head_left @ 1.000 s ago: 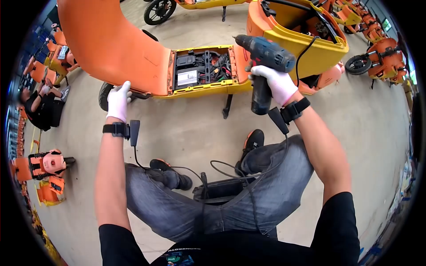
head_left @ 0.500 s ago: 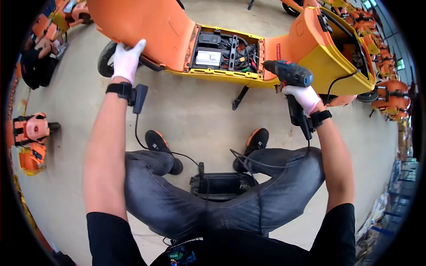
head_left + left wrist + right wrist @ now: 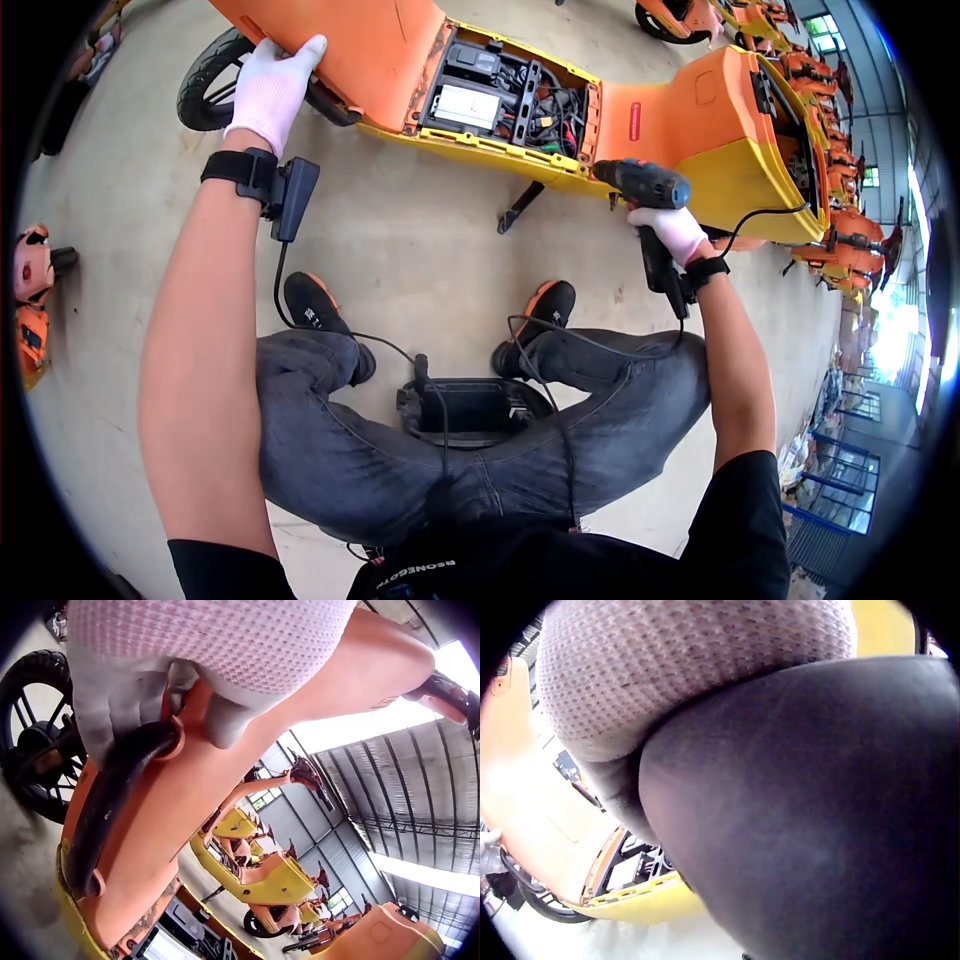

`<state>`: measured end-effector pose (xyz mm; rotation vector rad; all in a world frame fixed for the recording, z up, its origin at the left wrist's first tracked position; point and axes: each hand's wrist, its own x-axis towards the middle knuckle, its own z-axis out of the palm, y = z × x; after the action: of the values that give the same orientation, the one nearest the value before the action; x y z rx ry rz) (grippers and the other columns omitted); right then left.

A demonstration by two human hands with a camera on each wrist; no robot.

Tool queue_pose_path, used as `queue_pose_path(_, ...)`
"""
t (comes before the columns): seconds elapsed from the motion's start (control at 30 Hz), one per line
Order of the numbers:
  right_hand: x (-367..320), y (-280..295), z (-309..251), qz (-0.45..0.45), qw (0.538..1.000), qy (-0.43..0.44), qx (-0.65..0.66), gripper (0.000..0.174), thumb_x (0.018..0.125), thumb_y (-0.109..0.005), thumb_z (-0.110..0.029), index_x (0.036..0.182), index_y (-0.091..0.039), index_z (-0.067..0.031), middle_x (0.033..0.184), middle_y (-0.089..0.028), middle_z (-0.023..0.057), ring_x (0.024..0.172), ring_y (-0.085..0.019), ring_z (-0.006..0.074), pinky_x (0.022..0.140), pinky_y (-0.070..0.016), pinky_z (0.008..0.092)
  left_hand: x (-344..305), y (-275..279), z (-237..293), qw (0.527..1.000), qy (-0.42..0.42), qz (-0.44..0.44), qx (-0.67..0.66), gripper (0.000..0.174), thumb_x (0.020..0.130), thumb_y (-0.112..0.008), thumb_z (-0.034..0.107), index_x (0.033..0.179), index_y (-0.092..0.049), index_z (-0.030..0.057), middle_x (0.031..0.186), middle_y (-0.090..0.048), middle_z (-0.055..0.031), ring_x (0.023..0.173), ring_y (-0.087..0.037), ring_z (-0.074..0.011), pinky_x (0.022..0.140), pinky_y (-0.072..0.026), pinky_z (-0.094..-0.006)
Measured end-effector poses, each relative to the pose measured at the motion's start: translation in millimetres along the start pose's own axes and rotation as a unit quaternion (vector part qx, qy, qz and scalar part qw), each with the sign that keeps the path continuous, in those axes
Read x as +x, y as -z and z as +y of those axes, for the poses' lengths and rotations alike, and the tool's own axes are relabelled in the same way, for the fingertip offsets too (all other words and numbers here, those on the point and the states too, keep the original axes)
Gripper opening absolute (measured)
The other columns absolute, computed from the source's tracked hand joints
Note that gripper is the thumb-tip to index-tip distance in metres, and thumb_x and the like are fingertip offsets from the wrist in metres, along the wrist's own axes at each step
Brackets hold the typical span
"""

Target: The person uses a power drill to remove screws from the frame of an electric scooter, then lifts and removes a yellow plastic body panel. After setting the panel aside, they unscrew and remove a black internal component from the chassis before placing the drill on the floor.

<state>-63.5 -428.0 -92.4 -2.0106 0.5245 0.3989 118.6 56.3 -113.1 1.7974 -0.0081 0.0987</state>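
Note:
My right hand (image 3: pixel 668 232) in a white glove grips a cordless drill (image 3: pixel 645 183) by its handle; the bit points left, at the near edge of an orange and yellow scooter (image 3: pixel 650 120). In the right wrist view the dark drill handle (image 3: pixel 802 787) fills much of the picture beside the gloved palm. My gloved left hand (image 3: pixel 272 92) holds the black guard bar (image 3: pixel 112 795) at the scooter's front panel (image 3: pixel 370 50). Its thumb (image 3: pixel 225 720) lies on the orange panel, while the fingers reach past the bar's upper end. Between the hands, an uncovered compartment (image 3: pixel 510 100) shows wiring and a silver box.
A black open case (image 3: pixel 470 410) stands on the floor between my legs. The scooter's kickstand (image 3: pixel 518 208) points down towards me. A black cable (image 3: pixel 765 215) hangs from the scooter's right end. Cords from both wrist cameras cross my lap. More scooters (image 3: pixel 840 240) line the right side.
My right hand has brought the drill down and rightwards, lower against the scooter. The left hand stays at the front panel's bar. The head view has shifted, showing more of the hall at right.

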Motion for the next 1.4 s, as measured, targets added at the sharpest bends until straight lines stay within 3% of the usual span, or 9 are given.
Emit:
queue_pose_path(0.1, -2.2, -7.2, -10.6, -0.01, 1.0, 0.025, -0.005, 0.019, 0.081, -0.073, -0.007, 0.098, -0.065, -0.0052, 0.084, -0.063, 0.0013, 0.07, -0.059, 0.0133, 0.065, -0.05, 0.0292, 8.5, 1.3, -4.4, 0.997, 0.008, 0.008, 0.076, 0.055, 0.094, -0.071, 0.036, 0.125, -0.057, -0.0075, 0.119, -0.066, -0.0108, 0.104, -0.06, -0.0164, 0.094, -0.0458, -0.0291)
queue_pose_path(0.33, -0.6, -10.5, -13.4, -0.018, 1.0, 0.009, -0.011, 0.016, 0.082, -0.073, -0.008, 0.095, -0.065, -0.0054, 0.081, -0.063, 0.0006, 0.068, -0.058, 0.0129, 0.064, -0.0491, 0.0291, 2.8, 1.1, 0.2, 0.997, 0.003, 0.008, 0.079, 0.055, 0.094, -0.069, 0.039, 0.123, -0.059, -0.0062, 0.115, -0.066, -0.008, 0.1, -0.06, -0.0151, 0.089, -0.0463, -0.0279)
queue_pose_path(0.47, -0.8, -9.9, -10.0, -0.009, 0.999, 0.012, -0.029, 0.015, 0.081, -0.072, -0.008, 0.094, -0.065, -0.0049, 0.08, -0.063, 0.0012, 0.067, -0.059, 0.0139, 0.063, -0.049, 0.0294, 2.9, -0.6, -1.3, 0.998, 0.045, 0.014, 0.029, 0.056, 0.094, -0.068, 0.04, 0.125, -0.059, -0.0053, 0.117, -0.066, -0.0088, 0.101, -0.061, -0.0155, 0.091, -0.0465, -0.0281)
queue_pose_path(0.63, 3.5, -6.2, -3.5, -0.015, 0.999, 0.005, -0.044, 0.016, 0.08, -0.073, -0.009, 0.094, -0.064, -0.0047, 0.08, -0.062, 0.0018, 0.069, -0.059, 0.0146, 0.064, -0.0494, 0.0304, 8.7, 2.0, -9.5, 0.999, -0.007, 0.011, 0.043, 0.058, 0.094, -0.068, 0.04, 0.131, -0.057, -0.0041, 0.121, -0.065, -0.0098, 0.109, -0.059, -0.0172, 0.099, -0.0445, -0.0293)
queue_pose_path(0.9, 1.9, -9.0, -4.9, -0.009, 0.999, 0.023, -0.041, 0.016, 0.079, -0.07, -0.007, 0.094, -0.065, -0.0057, 0.081, -0.062, 0.0007, 0.068, -0.058, 0.0138, 0.065, -0.0488, 0.0295, 5.8, -7.4, -12.6, 0.999, -0.024, 0.042, 0.022, 0.058, 0.094, -0.067, 0.042, 0.128, -0.06, -0.0048, 0.124, -0.067, -0.0127, 0.111, -0.063, -0.0234, 0.098, -0.046, -0.0326)
queue_pose_path(0.97, 1.8, -9.2, -5.0, -0.008, 0.999, 0.018, -0.038, 0.016, 0.079, -0.07, -0.007, 0.094, -0.065, -0.0057, 0.081, -0.062, 0.0009, 0.069, -0.057, 0.0138, 0.065, -0.0485, 0.0295, -7.6, -20.0, 4.4, 0.994, -0.003, 0.082, -0.068, 0.032, 0.097, -0.061, 0.019, 0.121, -0.062, -0.0032, 0.115, -0.069, -0.0167, 0.104, -0.065, -0.0285, 0.091, -0.0526, -0.0377)
queue_pose_path(1.07, 3.3, -7.1, -3.1, -0.005, 0.999, 0.012, -0.032, 0.016, 0.08, -0.071, -0.007, 0.095, -0.065, -0.0047, 0.081, -0.063, 0.0018, 0.069, -0.059, 0.0139, 0.065, -0.0489, 0.0298, -9.7, -18.0, 12.6, 0.994, 0.015, 0.05, -0.092, 0.047, 0.096, -0.064, 0.014, 0.136, -0.049, -0.0063, 0.13, -0.062, -0.0147, 0.116, -0.059, -0.0242, 0.101, -0.048, -0.0345)
queue_pose_path(1.33, -0.6, -15.8, -16.2, -0.007, 0.998, -0.015, -0.058, 0.011, 0.083, -0.069, -0.012, 0.09, -0.065, -0.0047, 0.075, -0.063, 0.0023, 0.065, -0.059, 0.0139, 0.063, -0.0475, 0.0292, -14.3, -19.3, 17.9, 0.993, 0.04, 0.045, -0.101, 0.048, 0.097, -0.062, 0.015, 0.139, -0.047, -0.0036, 0.136, -0.059, -0.015, 0.122, -0.056, -0.0251, 0.106, -0.0447, -0.0358)
queue_pose_path(1.4, 1.5, -15.5, -15.0, -0.019, 0.998, -0.018, -0.057, 0.01, 0.082, -0.068, -0.012, 0.088, -0.065, -0.0046, 0.074, -0.062, 0.0023, 0.064, -0.057, 0.014, 0.063, -0.047, 0.0295, -24.5, -20.8, 22.5, 0.99, -0.003, 0.03, -0.137, 0.047, 0.097, -0.062, 0.015, 0.139, -0.048, -0.0031, 0.136, -0.059, -0.0146, 0.121, -0.056, -0.0252, 0.106, -0.045, -0.0358)
